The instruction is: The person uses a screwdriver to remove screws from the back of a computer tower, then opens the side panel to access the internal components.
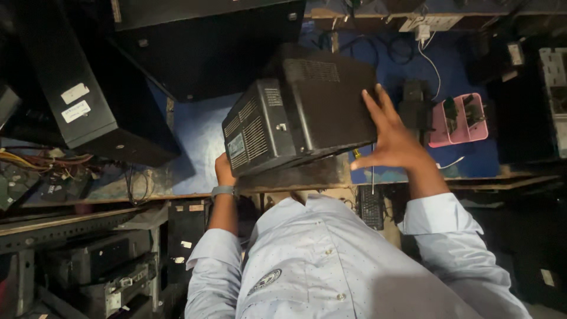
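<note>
A black metal box (307, 106) with vent grilles and a small label on one end is held tilted above the workbench (195, 142). My left hand (223, 170), with a watch on its wrist, grips the box's lower left corner from underneath; most of its fingers are hidden behind the box. My right hand (393, 139) presses flat against the box's right side, fingers spread. Both sleeves are light blue.
A black computer tower (88, 88) leans at the left and a larger black case (207, 47) stands behind the box. A pink tray (458, 121) with tools sits at the right. A keyboard (371, 207) hangs below the bench edge. Loose wires (41, 160) lie at the left.
</note>
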